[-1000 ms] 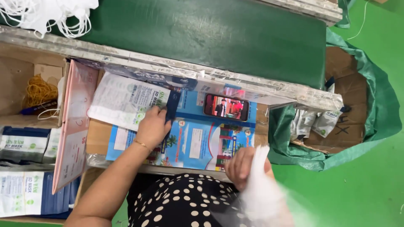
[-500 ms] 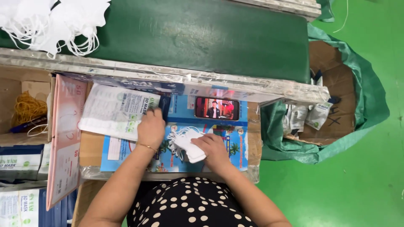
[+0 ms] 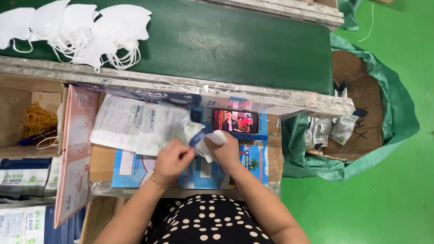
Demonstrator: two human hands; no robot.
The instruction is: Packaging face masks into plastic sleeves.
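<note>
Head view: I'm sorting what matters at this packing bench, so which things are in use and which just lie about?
In use:
left hand
right hand
white mask in the right hand
printed pouch, its mouth pinched by the left hand

Lying about:
phone with its screen lit
pile of white masks on the green belt
yellow rubber bands
filled pouches in the lined box

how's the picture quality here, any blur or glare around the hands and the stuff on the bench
Head view: even, bright light with soft shadows; the left hand and right hand are slightly motion-smeared, as are the white mask and the plastic packet they hold; glare streaks run along the taped bench edge; the phone screen is bright but readable; straight edges bow slightly toward the frame borders.
</note>
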